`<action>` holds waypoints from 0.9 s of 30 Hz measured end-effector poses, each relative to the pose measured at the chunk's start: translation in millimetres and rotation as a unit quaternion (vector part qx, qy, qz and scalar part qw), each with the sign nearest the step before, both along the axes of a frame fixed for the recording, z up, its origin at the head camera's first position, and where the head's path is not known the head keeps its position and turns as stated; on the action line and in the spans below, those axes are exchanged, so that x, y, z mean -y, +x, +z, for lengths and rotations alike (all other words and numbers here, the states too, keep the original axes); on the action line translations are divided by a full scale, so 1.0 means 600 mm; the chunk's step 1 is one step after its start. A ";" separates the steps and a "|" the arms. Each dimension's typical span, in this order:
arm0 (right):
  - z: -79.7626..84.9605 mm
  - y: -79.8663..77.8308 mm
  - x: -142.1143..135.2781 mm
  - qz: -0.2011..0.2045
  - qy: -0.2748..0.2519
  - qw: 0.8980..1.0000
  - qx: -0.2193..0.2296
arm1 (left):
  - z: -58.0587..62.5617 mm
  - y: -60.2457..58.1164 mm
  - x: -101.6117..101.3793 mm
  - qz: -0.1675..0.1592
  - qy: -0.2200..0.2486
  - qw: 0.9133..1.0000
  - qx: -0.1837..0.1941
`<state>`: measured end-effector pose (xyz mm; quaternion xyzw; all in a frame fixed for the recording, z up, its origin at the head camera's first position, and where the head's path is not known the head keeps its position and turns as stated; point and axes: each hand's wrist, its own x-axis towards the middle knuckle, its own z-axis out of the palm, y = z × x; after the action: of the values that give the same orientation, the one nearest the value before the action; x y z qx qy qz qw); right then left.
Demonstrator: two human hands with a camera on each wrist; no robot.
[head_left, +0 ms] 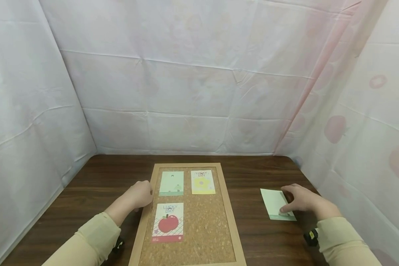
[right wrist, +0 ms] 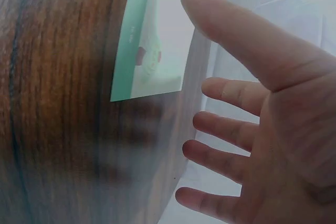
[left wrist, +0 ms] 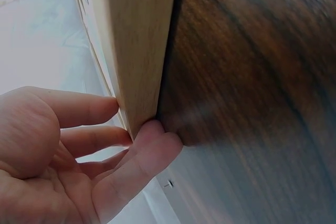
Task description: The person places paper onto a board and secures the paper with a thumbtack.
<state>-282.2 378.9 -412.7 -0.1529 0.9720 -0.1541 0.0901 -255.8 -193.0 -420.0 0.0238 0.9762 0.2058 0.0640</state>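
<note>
A wood-framed corkboard (head_left: 206, 225) lies on the dark wooden table. My left hand (head_left: 142, 194) is at its left edge; in the left wrist view, the fingertips (left wrist: 163, 153) pinch the wooden frame (left wrist: 139, 35) from both faces. Pinned on the cork are a green card (head_left: 171, 183), a yellow flower card (head_left: 203, 183) and a red apple card (head_left: 168, 223). To the right lies another pale green card (head_left: 273, 203). Over its right side is my right hand (head_left: 300, 199), fingers spread and thumb overlapping the card, which shows a darker green band (right wrist: 126, 56) along one edge.
Bare dark tabletop (head_left: 249, 236) separates the board from the loose card. White patterned cloth (head_left: 186, 92) hangs behind the table and at both sides. A tiny metal piece (left wrist: 169, 184) shows near the table edge in the left wrist view.
</note>
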 end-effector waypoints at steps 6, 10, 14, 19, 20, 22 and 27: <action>-0.006 -0.002 -0.003 -0.007 0.004 1.000 0.022 | -0.004 -0.002 0.002 -0.003 0.003 1.000 -0.005; -0.008 -0.005 -0.002 -0.014 0.009 0.999 0.029 | -0.003 -0.001 0.001 -0.002 0.004 1.000 -0.006; -0.008 -0.008 0.003 -0.017 0.022 0.999 0.027 | -0.003 -0.001 0.001 -0.004 0.001 1.000 -0.006; -0.007 -0.012 0.009 -0.020 0.036 0.999 0.026 | -0.001 0.000 0.000 -0.002 0.002 1.000 -0.003; -0.007 -0.013 0.010 -0.020 0.038 0.999 0.026 | 0.000 0.000 0.000 -0.001 0.002 1.000 -0.003; -0.007 -0.014 0.012 -0.021 0.039 0.999 0.026 | 0.000 -0.001 0.000 0.000 0.002 1.000 -0.001; -0.009 -0.014 0.017 -0.021 0.032 0.999 0.019 | 0.001 0.000 0.001 0.003 -0.003 1.000 0.004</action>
<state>-290.7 368.9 -418.1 -0.1270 0.9774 -0.1281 0.1106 -256.0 -193.7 -419.1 0.0200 0.9766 0.2033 0.0670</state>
